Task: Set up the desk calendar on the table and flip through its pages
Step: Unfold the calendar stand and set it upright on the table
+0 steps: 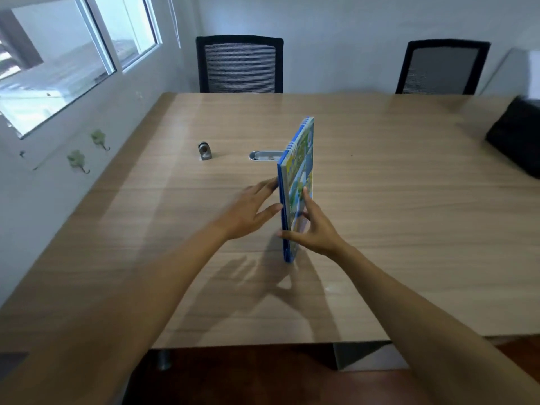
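A blue spiral-bound desk calendar [298,168] with a colourful cover stands on edge in the middle of the wooden table [380,217], seen almost edge-on, its wire binding at the far end. My right hand [312,229] grips its near lower part, thumb around the blue back and fingers on the printed face. My left hand [248,209] is on the calendar's left side with fingers spread, fingertips touching the blue back cover. The calendar's near corner rests close to the tabletop.
A small metal clamp-like piece [204,152] and a metal cable slot [264,155] sit on the table beyond the calendar. A black bag [517,135] lies at the right edge. Two black mesh chairs [239,65] [441,68] stand at the far side; a window wall runs along the left.
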Action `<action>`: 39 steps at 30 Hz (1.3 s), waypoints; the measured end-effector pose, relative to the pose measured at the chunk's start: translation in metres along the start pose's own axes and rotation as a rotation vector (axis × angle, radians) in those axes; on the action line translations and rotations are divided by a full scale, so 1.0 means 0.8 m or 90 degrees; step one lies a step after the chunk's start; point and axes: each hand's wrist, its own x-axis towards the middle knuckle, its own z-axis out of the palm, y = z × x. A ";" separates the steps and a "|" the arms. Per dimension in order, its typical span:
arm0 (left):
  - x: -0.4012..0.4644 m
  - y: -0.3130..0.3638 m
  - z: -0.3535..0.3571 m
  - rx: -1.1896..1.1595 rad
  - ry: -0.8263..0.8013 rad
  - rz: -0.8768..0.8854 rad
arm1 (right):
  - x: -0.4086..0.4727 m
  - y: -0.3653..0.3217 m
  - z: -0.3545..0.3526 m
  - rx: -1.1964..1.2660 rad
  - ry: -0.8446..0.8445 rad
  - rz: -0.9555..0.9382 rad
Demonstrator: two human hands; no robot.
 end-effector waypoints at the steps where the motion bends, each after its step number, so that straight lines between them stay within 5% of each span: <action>1: 0.003 0.004 0.002 0.005 -0.009 0.005 | -0.001 0.001 -0.005 0.007 -0.006 0.004; 8: 0.025 0.035 0.024 -0.043 -0.048 0.033 | -0.011 0.020 -0.036 -0.059 -0.044 0.006; 16: 0.023 0.077 0.060 -0.276 -0.038 -0.053 | -0.021 0.035 -0.055 -0.056 -0.062 0.023; 39: 0.011 0.052 0.050 -0.189 0.080 -0.094 | -0.017 0.023 -0.048 -0.100 -0.021 0.040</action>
